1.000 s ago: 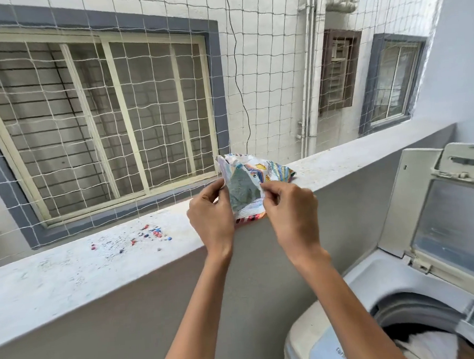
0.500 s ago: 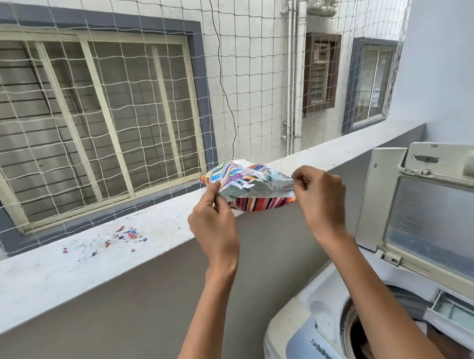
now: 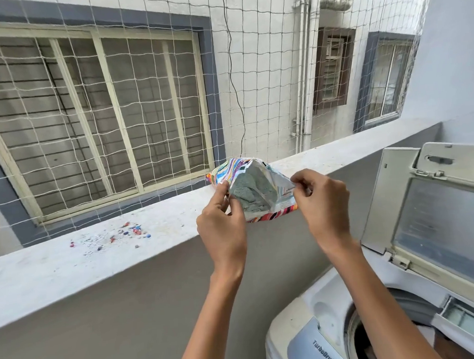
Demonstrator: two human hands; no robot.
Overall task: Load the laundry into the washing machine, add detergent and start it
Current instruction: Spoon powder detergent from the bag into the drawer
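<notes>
A colourful striped detergent packet [image 3: 255, 190] is held up in front of the balcony ledge [image 3: 160, 226]. My left hand [image 3: 222, 225] pinches its left edge and my right hand [image 3: 323, 201] pinches its right edge, spreading the mouth so the bluish-green powder inside shows. At the lower right stands the top-loading washing machine [image 3: 309, 314] with its lid [image 3: 440, 221] raised. Some laundry [image 3: 438, 342] shows inside the drum, partly hidden by my right forearm.
Small coloured bits and white powder [image 3: 116, 236] lie scattered on the ledge to the left. A rope safety net [image 3: 251, 80] rises from the ledge's far edge, with a neighbouring building's windows behind it. A grey wall stands on the right behind the machine.
The packet, folded flat half a second ago, now has its mouth pulled open between my hands, showing powder. The view has swung a little right and then steadied on the packet.
</notes>
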